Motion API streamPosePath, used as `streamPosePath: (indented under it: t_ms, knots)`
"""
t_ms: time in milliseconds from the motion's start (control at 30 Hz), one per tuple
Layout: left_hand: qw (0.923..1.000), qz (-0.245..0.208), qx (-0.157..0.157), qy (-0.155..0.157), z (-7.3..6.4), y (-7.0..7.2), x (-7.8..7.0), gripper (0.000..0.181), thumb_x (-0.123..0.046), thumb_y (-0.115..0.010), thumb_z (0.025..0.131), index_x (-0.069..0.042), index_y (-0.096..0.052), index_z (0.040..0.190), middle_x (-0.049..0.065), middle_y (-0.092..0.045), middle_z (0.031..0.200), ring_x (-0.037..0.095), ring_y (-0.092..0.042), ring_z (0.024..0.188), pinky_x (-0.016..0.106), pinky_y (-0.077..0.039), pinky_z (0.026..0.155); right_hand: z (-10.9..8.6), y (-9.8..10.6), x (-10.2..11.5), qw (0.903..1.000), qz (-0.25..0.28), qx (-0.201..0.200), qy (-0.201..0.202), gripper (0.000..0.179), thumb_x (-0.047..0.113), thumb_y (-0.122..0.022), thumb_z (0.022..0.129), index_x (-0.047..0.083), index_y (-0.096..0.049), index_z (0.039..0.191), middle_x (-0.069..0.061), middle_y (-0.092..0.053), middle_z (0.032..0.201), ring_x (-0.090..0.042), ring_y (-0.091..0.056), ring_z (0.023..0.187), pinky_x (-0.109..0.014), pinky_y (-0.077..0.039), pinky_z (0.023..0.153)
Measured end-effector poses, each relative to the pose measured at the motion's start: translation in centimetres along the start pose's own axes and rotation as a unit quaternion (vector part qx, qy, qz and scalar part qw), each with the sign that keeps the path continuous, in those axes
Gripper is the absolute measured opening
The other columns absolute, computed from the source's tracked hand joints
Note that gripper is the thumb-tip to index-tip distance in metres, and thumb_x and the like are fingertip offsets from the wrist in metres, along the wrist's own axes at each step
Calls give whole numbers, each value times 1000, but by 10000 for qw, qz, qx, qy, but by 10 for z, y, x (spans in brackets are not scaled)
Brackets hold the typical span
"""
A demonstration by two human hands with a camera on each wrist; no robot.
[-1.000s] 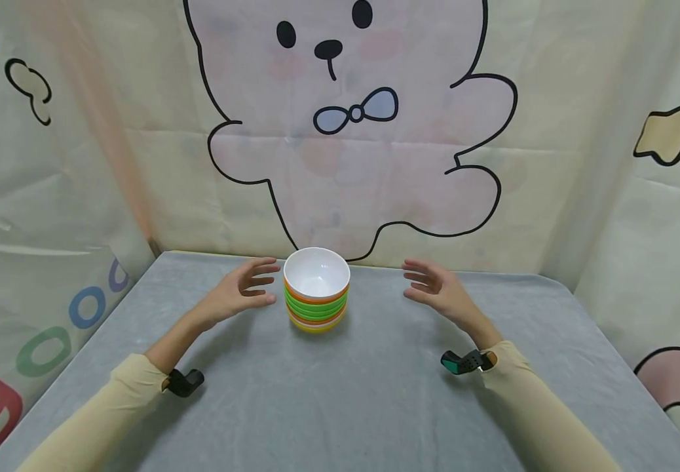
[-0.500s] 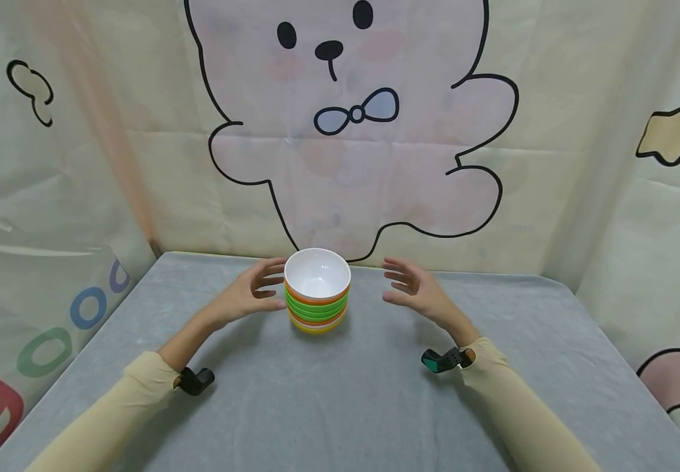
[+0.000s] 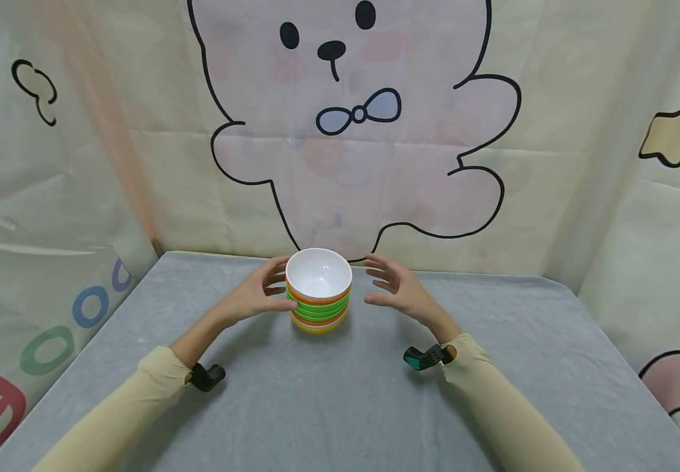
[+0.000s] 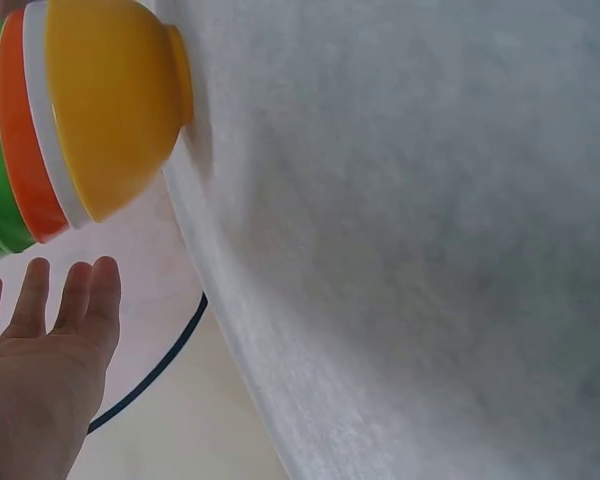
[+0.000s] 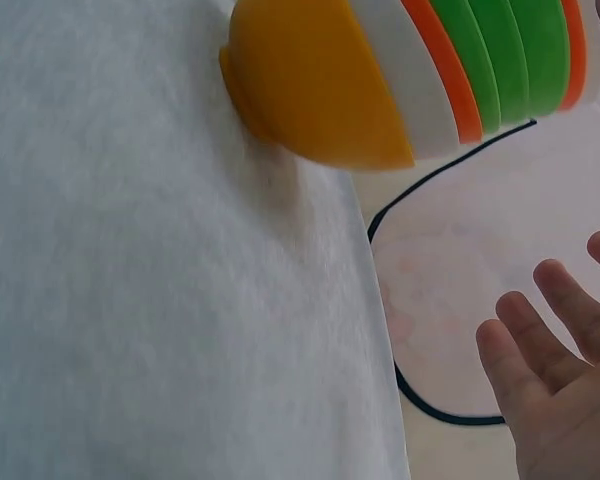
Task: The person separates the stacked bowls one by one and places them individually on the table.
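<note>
A stack of nested bowls [image 3: 319, 309] stands upright near the far edge of the table. Its top bowl [image 3: 319, 274] is white inside; orange, green and white ones sit below, and a yellow bowl [image 4: 115, 100] forms the base. Close on the stack's left side is my left hand [image 3: 253, 295], fingers spread and thumb overlapping the front of the bowls; whether it touches them I cannot tell. My right hand [image 3: 406, 296] hovers to the right, apart from the stack, palm facing it with fingers loosely extended. The right wrist view shows a gap between the fingers [image 5: 525, 345] and the bowls.
Grey cloth covers the table [image 3: 328, 406]. Right behind its far edge hangs a cream curtain [image 3: 570, 164] printed with a cartoon animal. More printed fabric [image 3: 51, 196] closes off the left side. Each wrist wears a strapped black device [image 3: 207, 377].
Both hands have moved inward toward the stack. My left thumb now overlaps its front, and my right hand has come left but stays apart. The bowls have not moved.
</note>
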State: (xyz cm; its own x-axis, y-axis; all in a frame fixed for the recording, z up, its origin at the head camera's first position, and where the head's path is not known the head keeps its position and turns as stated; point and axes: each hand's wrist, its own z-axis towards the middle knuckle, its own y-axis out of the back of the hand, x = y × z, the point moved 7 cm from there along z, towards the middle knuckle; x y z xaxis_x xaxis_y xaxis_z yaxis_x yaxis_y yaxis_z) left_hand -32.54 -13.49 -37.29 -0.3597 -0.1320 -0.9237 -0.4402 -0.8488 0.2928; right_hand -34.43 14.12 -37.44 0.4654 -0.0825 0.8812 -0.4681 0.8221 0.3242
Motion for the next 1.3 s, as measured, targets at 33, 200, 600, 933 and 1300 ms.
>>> streamPosePath:
  t_ms: [33,200,600,933,1300]
  knots:
    - [10000,-2,-9,-7,1,0,-1,88,-10,-86,83,-9,-35,155,16,-43,151,37,-43,136,49,-42,108,2,-2,1,10000,13,30,18,83,19,-84,88,9,-38,156,-18,-41,154,-40,-39,140,-49,-37,112]
    - [10000,15,-44,-9,2,-3,-3,86,-11,-86,82,-8,-38,154,14,-46,149,35,-45,136,49,-41,109,11,-12,5,9998,35,144,104,89,29,-86,85,8,-36,157,-16,-40,155,-43,-36,141,-49,-36,113]
    - [9996,3,-90,-280,8,-11,-7,84,-12,-86,83,-10,-40,153,10,-50,145,30,-51,130,48,-44,106,30,-36,16,9981,259,446,347,105,43,-88,80,4,-31,158,-16,-38,156,-32,-39,141,-48,-35,113]
    - [9996,60,-137,-242,10,-11,-7,84,-16,-86,83,-12,-41,153,9,-52,142,29,-54,125,47,-46,105,42,-43,18,9986,6,490,174,112,54,-87,76,8,-29,159,-14,-35,158,-30,-41,139,-51,-36,112]
    - [9999,28,-34,-109,9,-12,-6,83,-16,-85,85,-16,-40,154,6,-51,143,26,-52,128,46,-45,106,51,-55,23,9969,87,758,186,117,55,-90,71,6,-31,159,-10,-44,148,-27,-49,129,-45,-48,102]
